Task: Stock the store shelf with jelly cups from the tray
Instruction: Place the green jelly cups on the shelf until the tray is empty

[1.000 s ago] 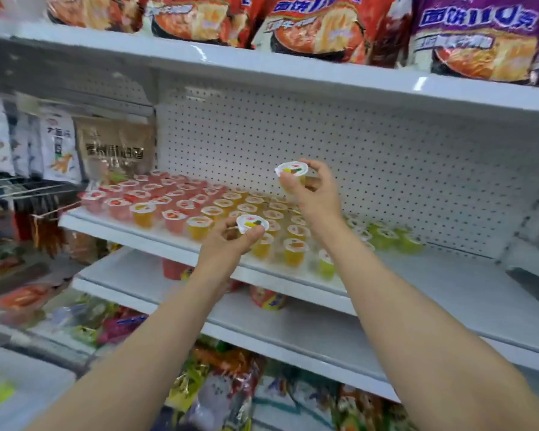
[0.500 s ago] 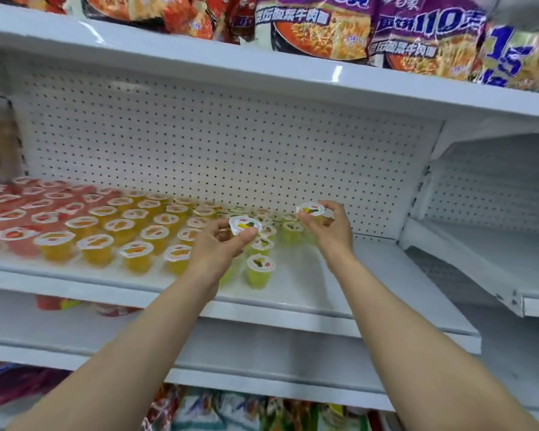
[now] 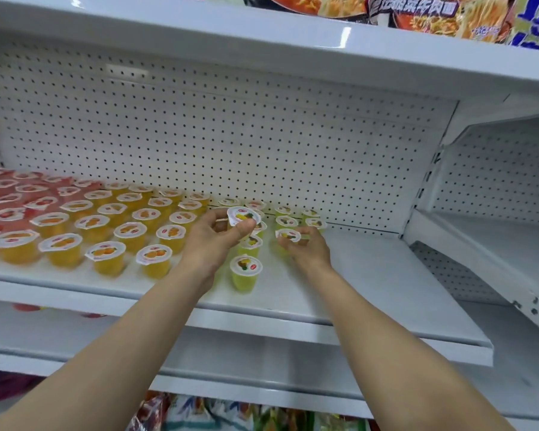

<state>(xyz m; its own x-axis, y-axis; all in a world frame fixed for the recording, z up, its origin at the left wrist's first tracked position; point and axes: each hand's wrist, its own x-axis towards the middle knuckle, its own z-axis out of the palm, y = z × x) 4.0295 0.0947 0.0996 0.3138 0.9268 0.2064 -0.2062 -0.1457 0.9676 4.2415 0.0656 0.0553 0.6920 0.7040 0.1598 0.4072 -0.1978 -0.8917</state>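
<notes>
White metal store shelf (image 3: pixel 371 275) with a pegboard back, and both arms are reaching in! Nearest the front edge stands a lone pale-green jelly cup with a white foil lid (image 3: pixel 246 273). Just beyond it, the left hand (image 3: pixel 213 241) pinches a green jelly cup (image 3: pixel 242 216) held up off the shelf, while the right hand (image 3: pixel 305 248) has its fingers curled round another green cup (image 3: pixel 288 236) low at the shelf. Left, rows of orange jelly cups (image 3: pixel 106 237), then red jelly cups (image 3: pixel 10 197) at the far left. Overhead, noodle packets (image 3: pixel 417 14).

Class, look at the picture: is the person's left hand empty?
No: the left hand pinches a jelly cup by its lid above the shelf.
</notes>
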